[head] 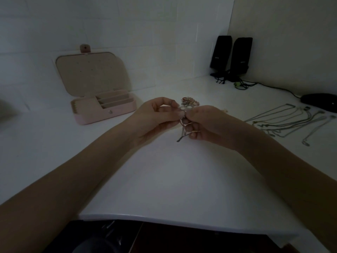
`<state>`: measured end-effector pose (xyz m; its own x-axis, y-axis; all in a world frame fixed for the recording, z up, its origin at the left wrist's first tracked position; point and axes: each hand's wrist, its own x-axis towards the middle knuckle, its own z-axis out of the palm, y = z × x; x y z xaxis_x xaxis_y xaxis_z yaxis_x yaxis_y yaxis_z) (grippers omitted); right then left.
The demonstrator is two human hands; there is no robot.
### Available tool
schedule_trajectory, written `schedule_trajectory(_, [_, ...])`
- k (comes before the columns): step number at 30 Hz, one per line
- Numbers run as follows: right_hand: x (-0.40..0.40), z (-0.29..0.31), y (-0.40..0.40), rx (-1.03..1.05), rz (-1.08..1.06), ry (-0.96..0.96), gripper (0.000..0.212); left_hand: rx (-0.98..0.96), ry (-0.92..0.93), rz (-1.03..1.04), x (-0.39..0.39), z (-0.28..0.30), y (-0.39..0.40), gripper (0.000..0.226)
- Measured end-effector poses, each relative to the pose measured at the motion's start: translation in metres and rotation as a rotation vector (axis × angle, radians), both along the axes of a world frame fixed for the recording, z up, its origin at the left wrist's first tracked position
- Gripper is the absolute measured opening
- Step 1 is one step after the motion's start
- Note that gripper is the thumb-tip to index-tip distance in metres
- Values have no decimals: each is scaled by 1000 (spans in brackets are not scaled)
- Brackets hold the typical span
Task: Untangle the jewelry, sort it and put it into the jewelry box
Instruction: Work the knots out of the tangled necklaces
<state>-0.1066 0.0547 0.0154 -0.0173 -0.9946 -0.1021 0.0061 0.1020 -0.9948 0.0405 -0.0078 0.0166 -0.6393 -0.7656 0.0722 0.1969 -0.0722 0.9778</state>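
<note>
Head view shows both hands meeting above the white table point(164, 179), just right of the open pink jewelry box point(102, 106). Left hand point(155, 117) pinches a tangled chain point(184, 128) with thumb and fingers; right hand point(206, 123) curls its fingers around the same tangle, whose ends dangle below. A small heap of jewelry point(189, 102) lies on the table right of the box, just behind the hands. Farther right of the box, several straightened necklaces point(291, 121) lie side by side.

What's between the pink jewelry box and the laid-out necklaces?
In the head view, both hands pinching a tangled chain, with the jewelry pile just behind them.
</note>
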Motion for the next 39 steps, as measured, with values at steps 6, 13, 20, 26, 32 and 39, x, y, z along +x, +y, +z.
schedule_trajectory(6, [1,4,0,51,11,-89,18,-16,12,12,1,1,-1,31])
schedule_trajectory(13, [-3,8,4,61,27,-215,20,-34,-20,21,0,3,-1,33])
schedule_trajectory(20, [-2,5,-2,0,20,-216,18,-38,-77,-15,2,4,-3,31])
schedule_trajectory(26, [-2,-4,-3,-253,-116,153,14,-6,-62,-16,-1,3,-1,24])
schedule_trajectory(32, [-1,-2,0,-332,-185,104,5,-33,-39,2,0,1,0,16])
schedule_trajectory(39, [-3,4,-2,-161,-159,-205,8,28,-13,14,0,3,1,20])
